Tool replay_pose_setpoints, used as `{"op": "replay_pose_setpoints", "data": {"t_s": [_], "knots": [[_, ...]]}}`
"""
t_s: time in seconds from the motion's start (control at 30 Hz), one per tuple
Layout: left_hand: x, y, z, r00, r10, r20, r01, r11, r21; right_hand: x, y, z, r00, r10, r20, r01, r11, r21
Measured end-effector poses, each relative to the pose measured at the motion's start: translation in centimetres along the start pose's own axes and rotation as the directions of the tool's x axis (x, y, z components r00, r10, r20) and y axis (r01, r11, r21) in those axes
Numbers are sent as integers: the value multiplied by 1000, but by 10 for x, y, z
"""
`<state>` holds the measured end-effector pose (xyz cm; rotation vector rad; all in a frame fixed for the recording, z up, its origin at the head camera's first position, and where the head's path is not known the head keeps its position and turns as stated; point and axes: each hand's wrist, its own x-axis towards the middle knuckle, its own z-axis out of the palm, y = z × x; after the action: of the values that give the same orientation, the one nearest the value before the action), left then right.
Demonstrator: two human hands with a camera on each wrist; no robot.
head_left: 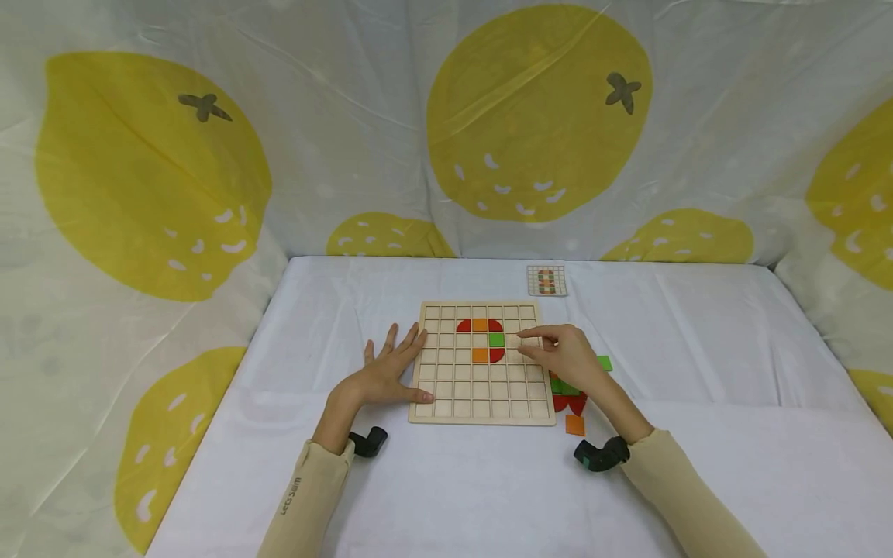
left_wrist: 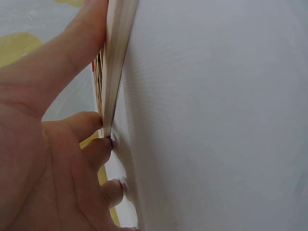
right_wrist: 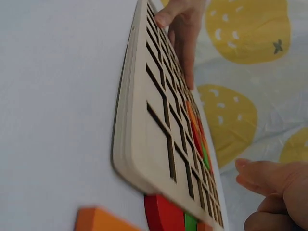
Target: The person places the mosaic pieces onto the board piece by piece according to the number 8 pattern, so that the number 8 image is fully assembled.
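A square wooden grid board (head_left: 453,387) lies on the table. Set in its cells are an orange square tile (head_left: 480,325) between two rounded red tiles, a green tile (head_left: 496,339) below the right one, then an orange tile (head_left: 480,355) beside a rounded red tile (head_left: 497,355). My left hand (head_left: 382,377) rests at the board's left edge, fingers spread, thumb on the frame. Over the board's right columns hovers my right hand (head_left: 561,353), thumb and forefinger apart, no tile visible between them. In the right wrist view its fingers (right_wrist: 269,175) are beyond the board's far side.
Beside the board's right edge lie loose red tiles (head_left: 570,404), green tiles (head_left: 568,387) and an orange tile (head_left: 575,425), partly under my right hand. A small pattern card (head_left: 547,280) lies behind the board. The white-covered table (head_left: 488,496) meets a lemon-print curtain (head_left: 363,155).
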<state>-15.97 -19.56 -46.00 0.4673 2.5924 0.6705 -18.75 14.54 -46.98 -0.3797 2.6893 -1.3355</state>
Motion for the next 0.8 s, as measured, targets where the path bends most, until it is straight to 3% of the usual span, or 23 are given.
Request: {"op": "replay_pose_setpoints", "data": {"t_s": [0.4,0.63,0.8], "knots": [[-2,3,-2,1000,-4,-4,4,1000,-12,-36,33,-52,994,80,-72,-89,988,-126],[-1,3,-1,1000,-6,-5,6,1000,-9,-55,53,-73,990,92,-102,-111,975,-192],[-1,2,-1,1000,-2,-3,2,1000,-4,-63,65,-82,988,125,-86,-138,974,-178]]}}
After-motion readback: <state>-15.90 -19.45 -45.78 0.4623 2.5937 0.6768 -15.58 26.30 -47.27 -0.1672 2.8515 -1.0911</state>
